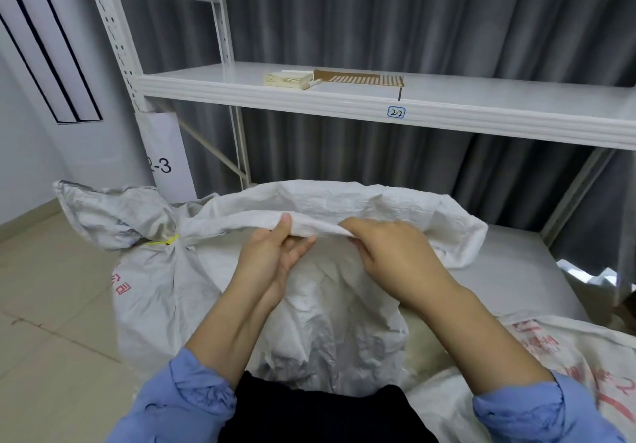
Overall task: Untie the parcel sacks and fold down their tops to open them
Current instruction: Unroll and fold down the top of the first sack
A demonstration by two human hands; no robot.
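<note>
Your left hand (275, 257) and right hand (389, 250) both pinch the near rim of the crinkled white woven sack (327, 322), mouth open; beside it, another white sack's neck (161, 232) stays tied with yellow string (164, 241).

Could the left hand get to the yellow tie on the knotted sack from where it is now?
Probably yes. The yellow tie sits exposed on the tied sack, just left of the left hand, with nothing between them. But that hand would first have to release the open sack's rim.
</note>
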